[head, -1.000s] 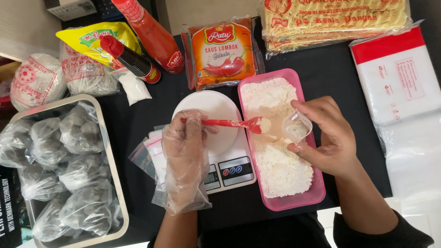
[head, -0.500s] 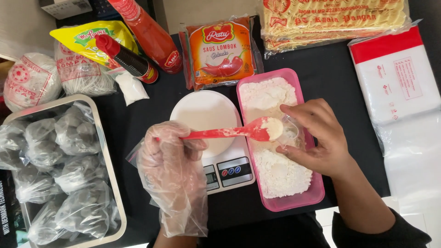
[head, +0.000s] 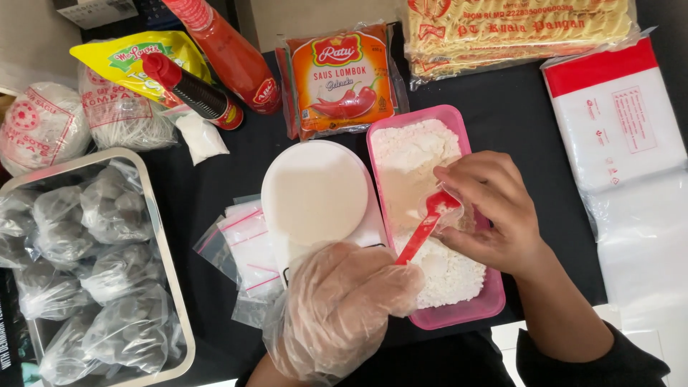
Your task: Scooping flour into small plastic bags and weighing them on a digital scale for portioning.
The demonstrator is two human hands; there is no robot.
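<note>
Spooning white powder into a small bag, centre of frame.
Gloved left hand [head: 344,304] grips a red spoon [head: 428,223]; bare right hand [head: 494,211] pinches a small clear bag [head: 450,215] over the pink tray [head: 473,315].

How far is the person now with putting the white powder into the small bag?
Done: nothing filled shows; the white dish on the scale is bare. In hand: the gloved left hand tips a red spoon into a small clear bag held by the right hand over the pink tray of powder. Left: empty zip bags wait.

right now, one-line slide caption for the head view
Gloved left hand spoons white powder with red spoon into small bag held by right hand.
</note>
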